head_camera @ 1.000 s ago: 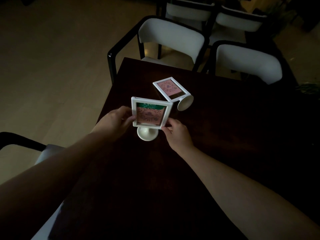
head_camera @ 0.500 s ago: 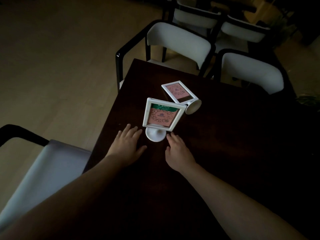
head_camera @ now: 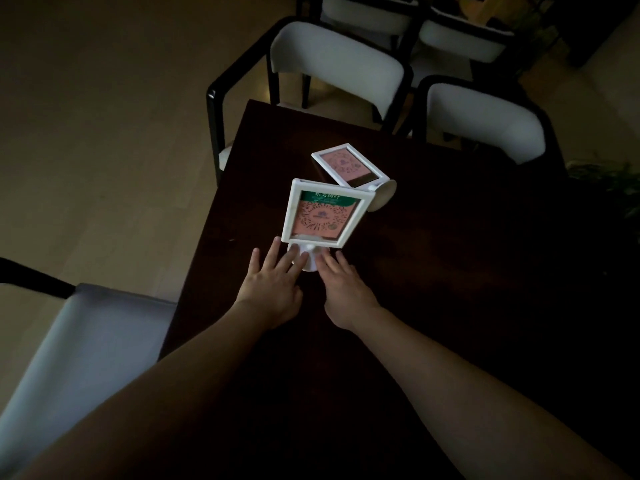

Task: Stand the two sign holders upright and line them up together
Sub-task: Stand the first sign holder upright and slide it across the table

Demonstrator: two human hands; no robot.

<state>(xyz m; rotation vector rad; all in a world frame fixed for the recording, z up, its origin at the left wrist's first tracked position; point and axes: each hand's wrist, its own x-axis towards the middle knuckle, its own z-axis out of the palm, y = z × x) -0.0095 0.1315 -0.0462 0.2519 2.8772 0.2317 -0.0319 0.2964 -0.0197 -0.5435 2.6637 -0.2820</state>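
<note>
A white sign holder with a pink and green card stands upright on its round base on the dark table. Fingertips of my left hand and my right hand rest on that base from either side, fingers spread flat. Just behind it a second white sign holder lies tipped on its side, its round base pointing right.
White-cushioned chairs with black frames stand at the table's far edge, more behind them. Another chair seat is at the near left. The table's left edge runs close to my left hand. Green plant leaves show at the right.
My hands let go of the upright holder's frame, dropped to the table, then slid forward until the fingertips touch its base. The lying holder has not moved.
</note>
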